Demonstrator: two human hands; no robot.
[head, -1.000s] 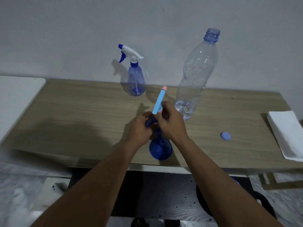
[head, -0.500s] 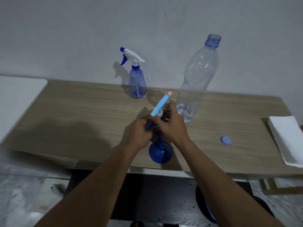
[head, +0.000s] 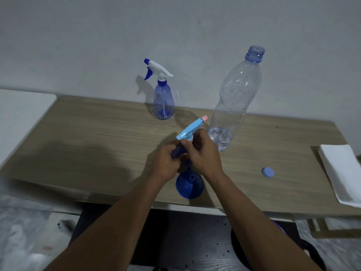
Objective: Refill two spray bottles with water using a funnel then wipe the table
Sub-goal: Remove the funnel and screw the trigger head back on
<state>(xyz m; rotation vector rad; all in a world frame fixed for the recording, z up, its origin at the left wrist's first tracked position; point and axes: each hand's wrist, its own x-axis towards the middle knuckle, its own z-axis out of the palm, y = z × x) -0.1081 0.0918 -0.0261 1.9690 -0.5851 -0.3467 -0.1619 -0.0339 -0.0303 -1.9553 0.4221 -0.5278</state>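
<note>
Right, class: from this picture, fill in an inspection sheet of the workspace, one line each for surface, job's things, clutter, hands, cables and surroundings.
Surface: wooden table, set against the wall.
Job's things: white-trigger spray bottle upright at the back; water bottle uncapped, a little water in the bottom; blue funnel near the front edge; folded white cloth at the right end.
Clutter: blue bottle cap loose on the table, right of the funnel.
Hands: left hand grips the dark blue spray bottle; right hand pinches its light blue trigger head at the collar.
Cables: nothing seen.
Surroundings: plain wall behind; white surface to the left.
</note>
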